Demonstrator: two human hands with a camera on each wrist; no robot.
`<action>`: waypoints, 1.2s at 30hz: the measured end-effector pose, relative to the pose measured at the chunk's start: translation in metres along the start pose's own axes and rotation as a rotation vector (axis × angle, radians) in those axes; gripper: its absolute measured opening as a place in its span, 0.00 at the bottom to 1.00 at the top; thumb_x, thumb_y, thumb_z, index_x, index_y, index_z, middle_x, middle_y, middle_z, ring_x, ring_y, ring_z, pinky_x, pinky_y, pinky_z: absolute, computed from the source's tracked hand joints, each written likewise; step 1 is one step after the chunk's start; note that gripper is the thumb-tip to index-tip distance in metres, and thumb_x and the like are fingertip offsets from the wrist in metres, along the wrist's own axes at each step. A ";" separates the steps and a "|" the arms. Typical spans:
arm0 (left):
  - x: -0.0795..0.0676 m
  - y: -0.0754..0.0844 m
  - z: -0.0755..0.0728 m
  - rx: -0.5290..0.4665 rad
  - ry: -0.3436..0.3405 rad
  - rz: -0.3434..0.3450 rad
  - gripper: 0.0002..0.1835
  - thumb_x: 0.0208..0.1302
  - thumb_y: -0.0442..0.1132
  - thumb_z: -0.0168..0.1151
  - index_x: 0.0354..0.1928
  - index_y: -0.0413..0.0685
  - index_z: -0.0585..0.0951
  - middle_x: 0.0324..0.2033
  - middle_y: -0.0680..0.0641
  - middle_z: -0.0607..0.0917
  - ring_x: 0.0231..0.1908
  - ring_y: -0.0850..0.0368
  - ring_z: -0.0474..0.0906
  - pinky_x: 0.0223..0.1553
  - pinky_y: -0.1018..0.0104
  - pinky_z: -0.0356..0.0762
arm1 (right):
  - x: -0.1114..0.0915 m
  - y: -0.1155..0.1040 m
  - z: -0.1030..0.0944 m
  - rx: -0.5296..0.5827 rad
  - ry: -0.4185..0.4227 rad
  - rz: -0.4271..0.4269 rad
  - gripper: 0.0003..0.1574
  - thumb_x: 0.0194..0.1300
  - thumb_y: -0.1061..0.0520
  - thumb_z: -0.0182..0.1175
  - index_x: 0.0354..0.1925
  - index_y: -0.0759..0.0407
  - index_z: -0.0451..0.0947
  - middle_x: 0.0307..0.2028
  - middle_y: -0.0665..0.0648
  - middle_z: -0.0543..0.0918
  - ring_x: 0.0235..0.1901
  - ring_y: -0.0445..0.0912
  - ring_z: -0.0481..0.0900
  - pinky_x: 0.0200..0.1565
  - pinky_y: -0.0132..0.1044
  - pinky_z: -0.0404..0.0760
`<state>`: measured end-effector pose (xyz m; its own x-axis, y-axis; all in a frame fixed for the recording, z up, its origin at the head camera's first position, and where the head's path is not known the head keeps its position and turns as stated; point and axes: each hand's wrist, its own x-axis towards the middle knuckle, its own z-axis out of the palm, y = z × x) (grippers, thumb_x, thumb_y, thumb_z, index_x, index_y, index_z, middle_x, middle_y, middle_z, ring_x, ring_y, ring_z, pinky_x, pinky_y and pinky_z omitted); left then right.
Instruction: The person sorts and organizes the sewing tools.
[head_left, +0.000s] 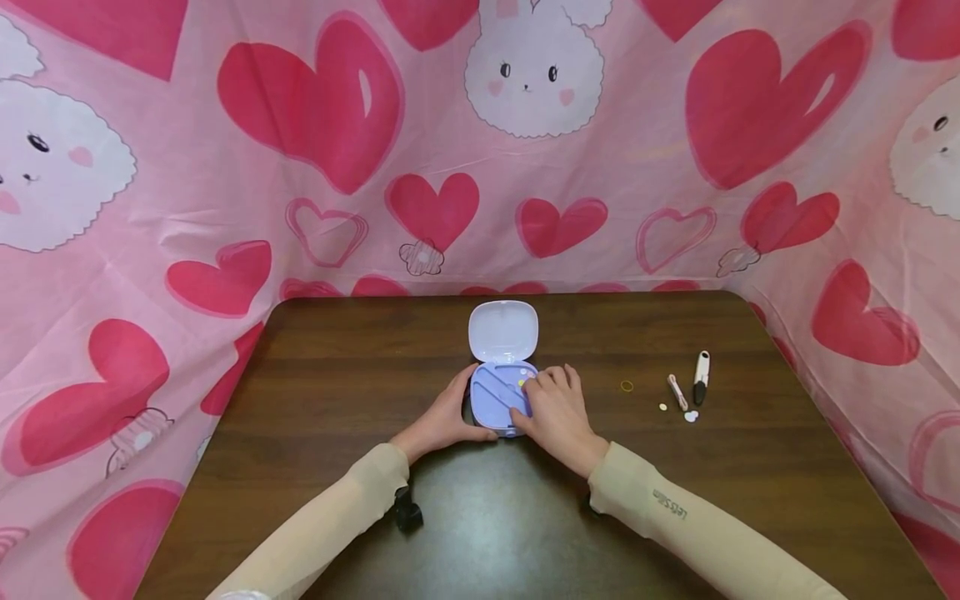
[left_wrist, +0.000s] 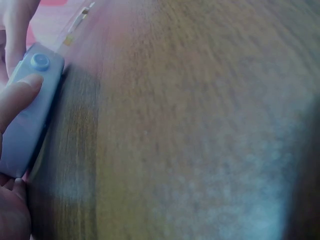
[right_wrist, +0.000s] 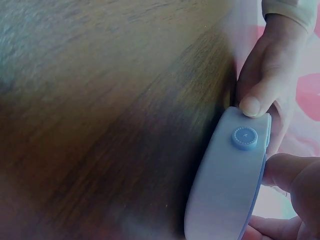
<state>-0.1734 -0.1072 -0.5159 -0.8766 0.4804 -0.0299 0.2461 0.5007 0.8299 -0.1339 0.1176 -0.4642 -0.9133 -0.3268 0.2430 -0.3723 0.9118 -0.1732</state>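
Note:
A small hinged case [head_left: 491, 412] lies on the table, its white lid [head_left: 503, 331] raised at the back. Inside is a light-blue tray with slanting dividers; small white and yellow round pieces [head_left: 521, 383] show near its right side. A round button [right_wrist: 245, 136] sits on the case's front wall. My left hand [head_left: 444, 415] grips the case at its left side, thumb [left_wrist: 22, 95] on the front wall beside the button. My right hand [head_left: 561, 414] reaches over the right part of the tray, fingers bent and thumb at the inner edge; I cannot tell whether it pinches anything.
To the right on the brown table [head_left: 330, 358] lie a yellow rubber band [head_left: 627, 386], a pale pink bundle [head_left: 677, 392], a white-and-black handheld tool [head_left: 701, 378], small white discs [head_left: 692, 417] and a pale yellow disc [head_left: 663, 407]. A heart-patterned cloth [head_left: 555, 225] hangs behind the table.

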 end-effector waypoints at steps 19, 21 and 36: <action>0.000 0.000 -0.002 -0.002 -0.011 0.017 0.66 0.49 0.51 0.86 0.82 0.44 0.51 0.78 0.39 0.60 0.75 0.44 0.61 0.74 0.42 0.60 | -0.003 0.003 0.004 0.003 0.015 0.008 0.26 0.62 0.40 0.74 0.44 0.60 0.86 0.44 0.62 0.86 0.54 0.60 0.74 0.69 0.69 0.59; 0.000 0.000 -0.002 -0.004 -0.010 0.021 0.66 0.49 0.51 0.86 0.82 0.43 0.51 0.78 0.39 0.60 0.75 0.43 0.61 0.74 0.42 0.60 | -0.004 0.004 0.004 0.003 0.033 0.000 0.26 0.61 0.40 0.74 0.44 0.60 0.86 0.43 0.62 0.87 0.54 0.60 0.74 0.69 0.69 0.60; 0.000 0.003 -0.003 -0.002 -0.013 0.004 0.66 0.48 0.50 0.86 0.82 0.45 0.51 0.78 0.40 0.60 0.75 0.45 0.60 0.75 0.45 0.59 | -0.012 0.019 -0.007 0.103 0.146 -0.021 0.16 0.66 0.50 0.72 0.48 0.58 0.87 0.40 0.57 0.88 0.52 0.58 0.75 0.68 0.67 0.61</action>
<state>-0.1742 -0.1077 -0.5121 -0.8700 0.4920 -0.0336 0.2492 0.4974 0.8310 -0.1288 0.1407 -0.4640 -0.8744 -0.2986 0.3825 -0.4125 0.8725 -0.2618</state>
